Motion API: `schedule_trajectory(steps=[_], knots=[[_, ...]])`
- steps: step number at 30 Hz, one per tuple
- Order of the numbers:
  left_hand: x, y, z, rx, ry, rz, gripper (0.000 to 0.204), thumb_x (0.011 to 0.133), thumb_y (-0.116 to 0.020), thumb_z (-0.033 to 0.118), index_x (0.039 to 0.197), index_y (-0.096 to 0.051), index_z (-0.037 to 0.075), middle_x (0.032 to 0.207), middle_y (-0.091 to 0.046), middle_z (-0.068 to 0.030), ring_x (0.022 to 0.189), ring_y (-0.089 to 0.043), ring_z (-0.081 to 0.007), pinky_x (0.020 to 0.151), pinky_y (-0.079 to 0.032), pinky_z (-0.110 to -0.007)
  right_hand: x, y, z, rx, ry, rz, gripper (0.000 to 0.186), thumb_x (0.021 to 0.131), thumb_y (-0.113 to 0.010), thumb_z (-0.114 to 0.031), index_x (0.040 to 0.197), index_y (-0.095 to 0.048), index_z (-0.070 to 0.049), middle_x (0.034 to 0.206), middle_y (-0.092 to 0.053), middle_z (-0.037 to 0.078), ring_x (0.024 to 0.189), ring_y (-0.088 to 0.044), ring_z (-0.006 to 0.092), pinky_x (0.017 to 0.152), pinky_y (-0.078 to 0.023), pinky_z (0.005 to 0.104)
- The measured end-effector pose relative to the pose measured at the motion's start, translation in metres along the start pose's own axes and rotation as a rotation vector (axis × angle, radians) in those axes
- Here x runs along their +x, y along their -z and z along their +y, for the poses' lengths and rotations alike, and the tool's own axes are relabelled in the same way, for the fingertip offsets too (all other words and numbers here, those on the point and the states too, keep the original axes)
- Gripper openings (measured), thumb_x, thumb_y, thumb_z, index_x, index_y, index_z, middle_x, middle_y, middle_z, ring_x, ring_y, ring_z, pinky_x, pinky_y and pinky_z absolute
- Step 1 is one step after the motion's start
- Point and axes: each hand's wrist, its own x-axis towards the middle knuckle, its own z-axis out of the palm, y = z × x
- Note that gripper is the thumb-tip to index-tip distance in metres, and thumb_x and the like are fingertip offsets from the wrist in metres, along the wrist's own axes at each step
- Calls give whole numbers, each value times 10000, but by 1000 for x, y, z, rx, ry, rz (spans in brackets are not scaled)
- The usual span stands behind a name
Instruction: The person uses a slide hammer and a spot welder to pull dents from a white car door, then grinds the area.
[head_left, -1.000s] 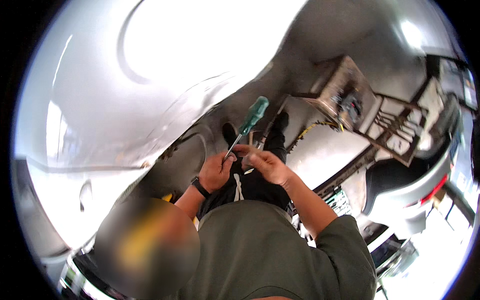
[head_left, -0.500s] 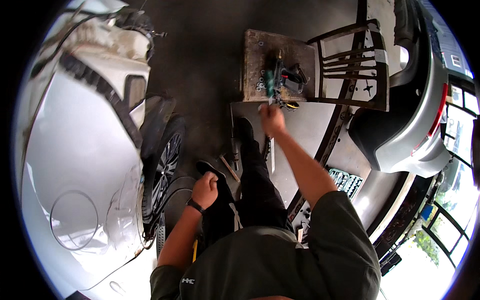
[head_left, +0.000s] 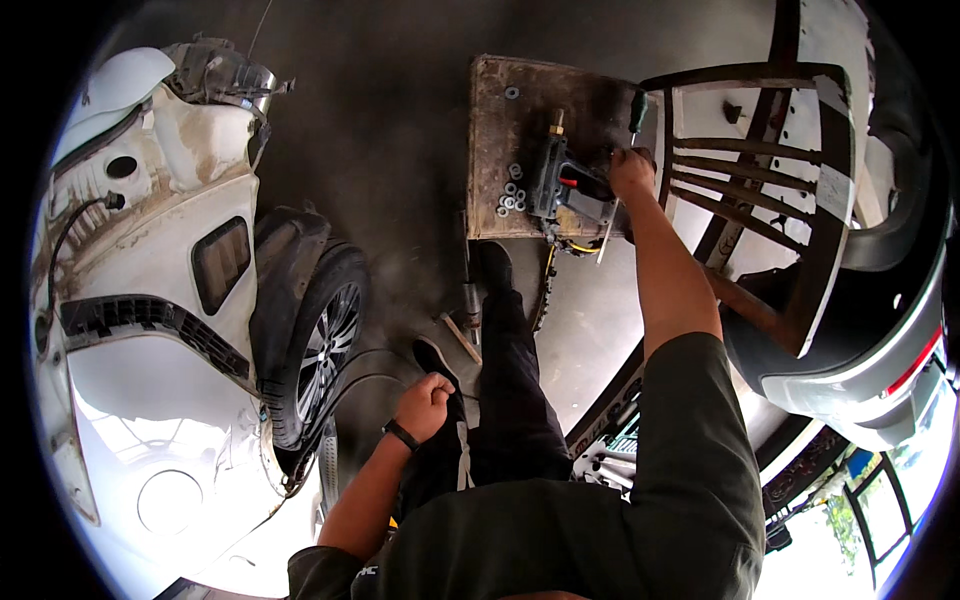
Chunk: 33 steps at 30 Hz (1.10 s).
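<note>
My right hand (head_left: 632,172) is closed around the shaft of a long green-handled screwdriver (head_left: 638,110), over the right side of a worn wooden chair seat (head_left: 590,90). The handle points away from me, and a thin pale rod extends below the fist. Beside that hand lies a grey pistol-shaped tool (head_left: 550,185) with a brass fitting and a red trigger. Several metal washers (head_left: 510,200) sit to its left. My left hand (head_left: 424,408) is curled into a fist above my left shoe; whatever is inside, if anything, is hidden.
On the left stands a damaged white car body (head_left: 150,400) with its wheel (head_left: 325,350). The chair's slatted back (head_left: 745,180) extends right, near a silver bumper (head_left: 840,385). A hammer (head_left: 462,340) and a rod with a cylindrical weight (head_left: 470,300) are near my feet.
My right hand has swung right and forward with the screwdriver, from the chair seat's near edge to its right side. The view has shifted; my left hand stays closed.
</note>
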Motion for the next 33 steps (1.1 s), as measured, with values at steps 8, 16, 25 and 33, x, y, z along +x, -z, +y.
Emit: schedule_trajectory(steps=[8, 16, 25, 33], knots=[[34, 15, 22, -789, 362, -256, 99, 968, -488, 50, 978, -586, 53, 871, -609, -73, 689, -543, -175, 678, -501, -327, -7, 8, 8, 68, -29, 59, 377, 1025, -530, -337, 1066, -728, -20, 1175, -650, 249, 1101, -619, 436, 995, -491, 494], [104, 37, 107, -1413, 309, -67, 262, 1033, -468, 248, 1109, -616, 46, 1002, -622, -57, 750, -560, -155, 720, -521, -316, -198, 117, -159, 452, 808, -205, 199, 863, -697, -102, 1061, -691, -94, 1201, -658, 166, 1107, -625, 373, 954, -504, 490], [123, 49, 115, -1557, 421, -37, 316, 1053, -461, 321, 1096, -633, 59, 885, -610, 1, 671, -545, -127, 559, -452, -270, -255, 140, -208, 399, 855, -252, 429, 852, -755, -224, 1240, -677, -59, 1282, -624, 112, 1149, -596, 350, 985, -479, 451], [73, 59, 64, -1278, 297, -12, 232, 1045, -495, 220, 1097, -630, 38, 902, -586, -36, 732, -552, -137, 647, -462, -298, -103, 33, -90, -416, 246, -430, 689, 851, -662, -109, 1497, -421, -109, 1384, -543, 214, 1338, -502, 395, 1098, -445, 470]])
